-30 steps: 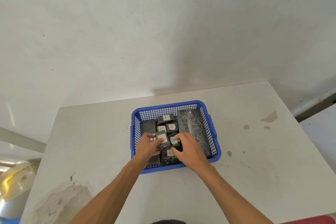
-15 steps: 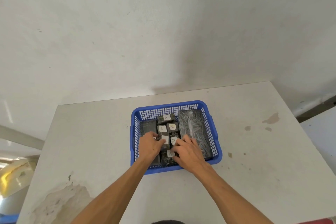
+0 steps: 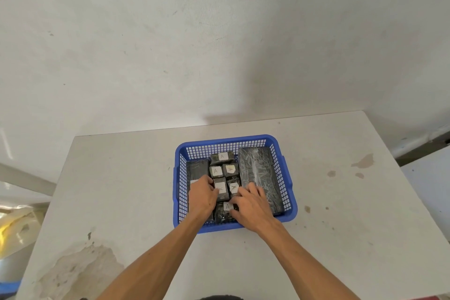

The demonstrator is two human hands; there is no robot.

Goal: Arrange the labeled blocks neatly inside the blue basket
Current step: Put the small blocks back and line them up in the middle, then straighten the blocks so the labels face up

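The blue basket stands in the middle of the table. Inside it lie several small dark wrapped blocks with white "A" labels: one at the back, two behind the hands, two in the middle and one at the front. My left hand grips the left side of the left middle block. My right hand lies spread, fingertips against the right middle block and thumb by the front block.
A long wrapped block fills the basket's right side, and a dark flat block lies along its left wall, partly under my left hand. The white table has stains at right and chipped paint at front left.
The block my left hand held tilted up now lies flat in the middle row. Both hands have sunk lower into the basket; my right hand has slid slightly toward the front.
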